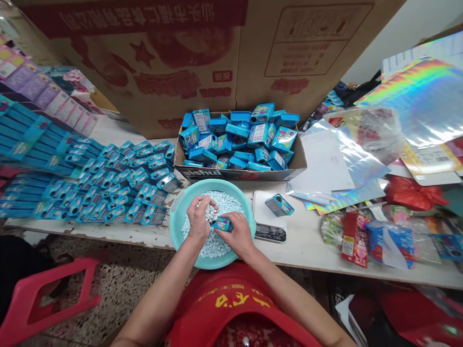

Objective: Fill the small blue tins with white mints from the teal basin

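My right hand (237, 234) holds a small blue box (221, 223) over a teal basin (178, 207) filled with small pale candies (229, 202). My left hand (200, 220) is closed on a pinch of candies right beside the box's open end. Both hands hover above the basin at the table's front edge. Another small blue box (279, 205) lies on a white digital scale (265, 219) just right of the basin.
A cardboard tray (240, 172) of several loose blue boxes stands behind the basin. Rows of blue boxes (119, 185) lie to the left. Holographic sheets (419, 91) and snack packets (372, 238) crowd the right. A large carton (202, 58) stands at the back. A red stool (43, 299) is lower left.
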A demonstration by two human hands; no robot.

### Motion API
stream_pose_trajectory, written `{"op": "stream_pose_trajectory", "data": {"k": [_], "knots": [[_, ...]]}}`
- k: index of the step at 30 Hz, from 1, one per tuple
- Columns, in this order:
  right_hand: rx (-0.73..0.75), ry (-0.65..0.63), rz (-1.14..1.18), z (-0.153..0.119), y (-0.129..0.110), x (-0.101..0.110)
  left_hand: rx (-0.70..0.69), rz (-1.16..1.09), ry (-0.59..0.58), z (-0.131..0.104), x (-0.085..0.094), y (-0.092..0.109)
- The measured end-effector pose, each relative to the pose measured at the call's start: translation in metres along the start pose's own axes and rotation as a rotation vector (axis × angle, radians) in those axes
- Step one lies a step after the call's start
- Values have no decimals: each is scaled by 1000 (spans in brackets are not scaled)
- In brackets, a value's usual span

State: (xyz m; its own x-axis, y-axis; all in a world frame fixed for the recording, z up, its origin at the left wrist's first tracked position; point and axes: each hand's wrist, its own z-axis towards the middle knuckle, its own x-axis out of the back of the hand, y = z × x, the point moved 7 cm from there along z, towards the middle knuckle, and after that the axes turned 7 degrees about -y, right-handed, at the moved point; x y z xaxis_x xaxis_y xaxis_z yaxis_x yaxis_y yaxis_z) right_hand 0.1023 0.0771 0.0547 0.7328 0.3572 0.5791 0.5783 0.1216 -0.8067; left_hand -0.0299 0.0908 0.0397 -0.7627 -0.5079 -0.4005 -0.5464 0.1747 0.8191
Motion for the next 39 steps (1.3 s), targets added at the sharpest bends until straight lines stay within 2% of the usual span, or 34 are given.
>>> {"op": "stream_pose_trajectory", "data": {"k": [6,10,17,24,30,35,37,39], "knots": [[2,2,26,1,0,5,-2,59,40,0,0,1],[5,4,24,4,1,12,-59,33,11,2,-5,6],[-15,14,41,2,3,12,-67,87,13,-3,-9,2],[15,41,64,-1,-5,18,-136,136,11,-7,-11,12],[-2,48,43,-1,2,18,-66,147,-30,-6,-20,-2],[-23,57,93,-1,6,21,-50,157,-129,-4,-23,-3],[-15,59,135,-3,6,29,-102,289,-123,5,-12,0],[-11,89,187,-8,6,42,-188,617,-119,20,0,0]]}}
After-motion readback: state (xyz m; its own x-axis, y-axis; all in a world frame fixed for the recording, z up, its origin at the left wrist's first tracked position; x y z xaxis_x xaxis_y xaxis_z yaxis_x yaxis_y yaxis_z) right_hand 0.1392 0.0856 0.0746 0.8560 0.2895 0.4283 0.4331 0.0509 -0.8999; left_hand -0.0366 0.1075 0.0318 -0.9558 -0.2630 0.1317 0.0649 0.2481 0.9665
